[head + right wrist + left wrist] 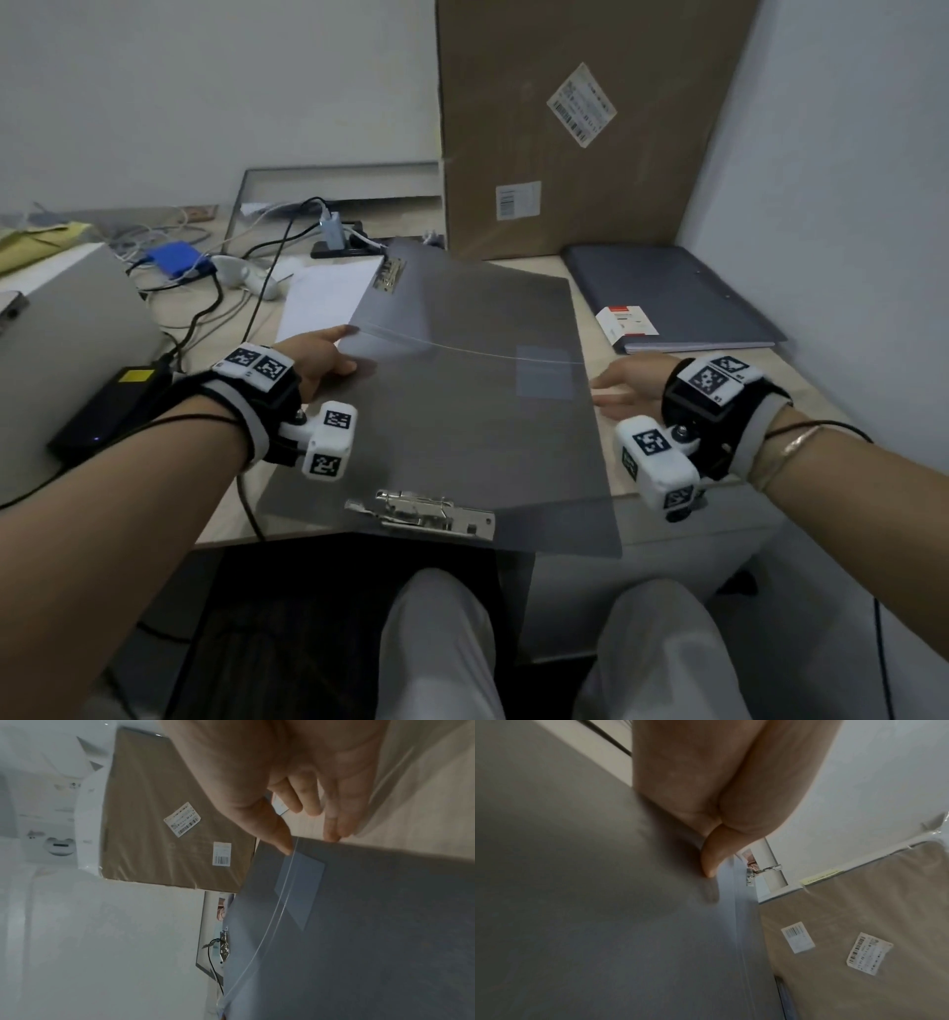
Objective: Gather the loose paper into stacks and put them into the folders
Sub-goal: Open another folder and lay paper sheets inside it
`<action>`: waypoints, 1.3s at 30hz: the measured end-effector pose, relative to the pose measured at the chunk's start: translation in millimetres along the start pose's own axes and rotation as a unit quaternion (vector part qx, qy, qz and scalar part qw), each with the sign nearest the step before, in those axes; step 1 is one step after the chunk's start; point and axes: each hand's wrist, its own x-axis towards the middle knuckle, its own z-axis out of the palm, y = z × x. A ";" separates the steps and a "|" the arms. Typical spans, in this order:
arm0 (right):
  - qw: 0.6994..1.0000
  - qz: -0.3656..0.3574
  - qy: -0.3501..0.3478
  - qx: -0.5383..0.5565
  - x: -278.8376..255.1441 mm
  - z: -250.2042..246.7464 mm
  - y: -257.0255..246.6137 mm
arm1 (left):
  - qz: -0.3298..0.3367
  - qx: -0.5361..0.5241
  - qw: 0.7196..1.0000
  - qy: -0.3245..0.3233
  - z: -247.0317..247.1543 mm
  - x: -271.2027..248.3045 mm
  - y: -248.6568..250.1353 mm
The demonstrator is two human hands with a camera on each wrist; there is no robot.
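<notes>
Head view: an open grey clip folder lies across the worktop, its far cover half raised, its near clip jutting past the front edge. The left hand pinches the cover's left edge; the right hand rests flat by the right edge. Loose white paper lies beyond the left hand, and a 2nd dark folder sits far right.

Left wrist view: the thumb presses the grey cover, a closed grip on it.

Right wrist view: fingers are straight, tips touching the cover's edge, holding nothing.

Likely risk: the overhanging folder could tip off the worktop if the cover drops or gets pushed.
</notes>
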 end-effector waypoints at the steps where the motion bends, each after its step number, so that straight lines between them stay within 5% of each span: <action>1: 1.000 0.018 -0.006 0.023 3.2 0.4 -3.4 | 0.005 0.005 1.000 0.003 -1.4 3.5 0.8; 6: 0.997 0.058 -0.027 0.045 7.3 8.1 -23.8 | 0.034 0.023 0.999 -0.024 -7.8 16.5 2.3; 13: 0.996 0.013 0.091 0.001 42.0 6.9 -23.6 | 0.100 0.054 0.992 -0.047 -22.8 33.9 7.7; 20: 0.992 -0.001 0.009 0.124 42.8 9.9 -32.6 | 0.124 0.058 0.988 -0.064 -39.4 46.3 12.9; 26: 0.995 -0.069 -0.028 0.064 35.9 -10.3 -42.0 | 0.126 0.075 0.986 -0.080 -33.9 51.6 26.8; 35: 0.970 -0.159 0.088 0.159 19.6 -33.7 -10.3 | 0.101 0.139 0.984 -0.038 4.6 41.9 47.2; 39: 0.955 -0.166 0.135 0.207 9.8 -47.8 2.7 | 0.120 0.127 0.984 0.032 10.1 29.3 49.4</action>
